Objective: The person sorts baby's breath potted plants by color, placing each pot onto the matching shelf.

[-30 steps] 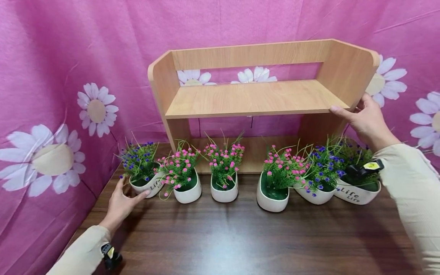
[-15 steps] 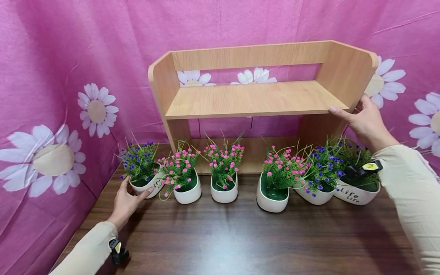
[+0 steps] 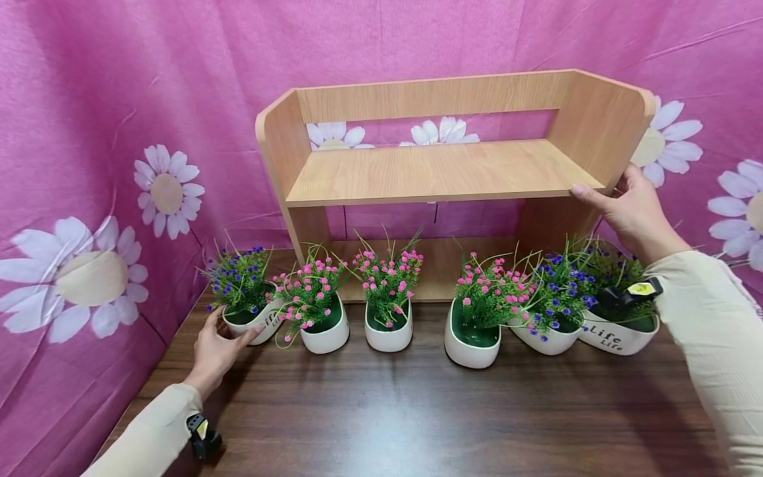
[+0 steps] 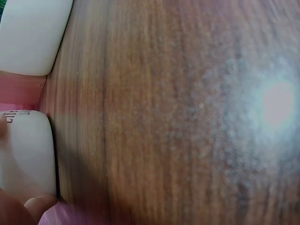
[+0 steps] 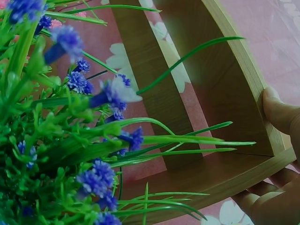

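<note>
My left hand (image 3: 216, 351) holds the leftmost white flower pot (image 3: 241, 326), thumb across its lettered front and fingers at its left side. That pot bears blue flowers and stands on the table. In the left wrist view, fingers touch the white pot (image 4: 28, 159) at the lower left edge. My right hand (image 3: 640, 212) grips the right side of the wooden shelf (image 3: 441, 172), the thumb on the front edge of its upper board. The right wrist view has the thumb (image 5: 276, 112) against the panel's edge, with blue flowers (image 5: 96, 180) in front.
Two pots with pink flowers (image 3: 324, 334) (image 3: 389, 336) stand in the middle left. Farther right are another pink-flowered pot (image 3: 473, 351), a blue-flowered pot (image 3: 548, 339) and a lettered pot (image 3: 622, 338) under my right forearm. A pink curtain (image 3: 179, 79) hangs behind the brown table (image 3: 417, 417).
My left hand has moved slightly right and closed in on the leftmost pot, its thumb now farther over the lettering. My right hand and the shelf have stayed nearly the same.
</note>
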Action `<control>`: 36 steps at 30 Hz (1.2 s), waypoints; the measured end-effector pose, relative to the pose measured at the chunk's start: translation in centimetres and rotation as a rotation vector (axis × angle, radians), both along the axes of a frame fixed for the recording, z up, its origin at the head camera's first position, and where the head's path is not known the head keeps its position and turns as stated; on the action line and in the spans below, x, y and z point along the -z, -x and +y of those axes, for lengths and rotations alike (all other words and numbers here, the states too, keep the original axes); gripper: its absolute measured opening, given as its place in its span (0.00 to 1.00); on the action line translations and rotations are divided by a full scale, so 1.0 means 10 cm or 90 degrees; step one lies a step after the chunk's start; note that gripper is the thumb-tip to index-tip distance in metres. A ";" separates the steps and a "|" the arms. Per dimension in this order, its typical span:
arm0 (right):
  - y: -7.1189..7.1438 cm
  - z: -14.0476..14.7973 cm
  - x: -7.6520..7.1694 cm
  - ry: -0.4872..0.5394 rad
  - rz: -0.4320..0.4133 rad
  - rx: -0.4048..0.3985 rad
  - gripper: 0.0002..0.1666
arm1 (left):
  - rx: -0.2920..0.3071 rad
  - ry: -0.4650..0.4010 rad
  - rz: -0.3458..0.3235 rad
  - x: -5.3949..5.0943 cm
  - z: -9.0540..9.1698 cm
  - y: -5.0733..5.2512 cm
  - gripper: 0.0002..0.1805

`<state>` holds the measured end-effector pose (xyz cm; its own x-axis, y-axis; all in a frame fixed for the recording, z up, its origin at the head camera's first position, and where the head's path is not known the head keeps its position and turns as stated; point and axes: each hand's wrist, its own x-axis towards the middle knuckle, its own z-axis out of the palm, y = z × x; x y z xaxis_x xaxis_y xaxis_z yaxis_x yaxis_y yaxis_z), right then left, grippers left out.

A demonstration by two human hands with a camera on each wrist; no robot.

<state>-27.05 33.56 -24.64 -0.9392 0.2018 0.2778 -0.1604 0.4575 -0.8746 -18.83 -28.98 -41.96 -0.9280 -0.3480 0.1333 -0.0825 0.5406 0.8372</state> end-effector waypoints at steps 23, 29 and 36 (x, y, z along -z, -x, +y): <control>-0.01 0.01 0.00 0.004 -0.006 0.000 0.39 | -0.055 -0.125 0.117 -0.37 -0.04 -0.13 0.41; -0.01 0.01 -0.01 0.007 -0.001 -0.003 0.39 | 0.010 -0.291 0.238 -0.51 0.01 -0.18 0.33; -0.01 0.00 -0.01 0.009 -0.004 -0.009 0.40 | 0.046 -0.333 0.298 -0.74 0.10 -0.21 0.32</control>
<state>-26.94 33.54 -24.50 -0.9435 0.1929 0.2694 -0.1614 0.4426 -0.8821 -16.74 -28.01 -34.57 -0.8374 -0.4148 0.3560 0.3702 0.0487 0.9277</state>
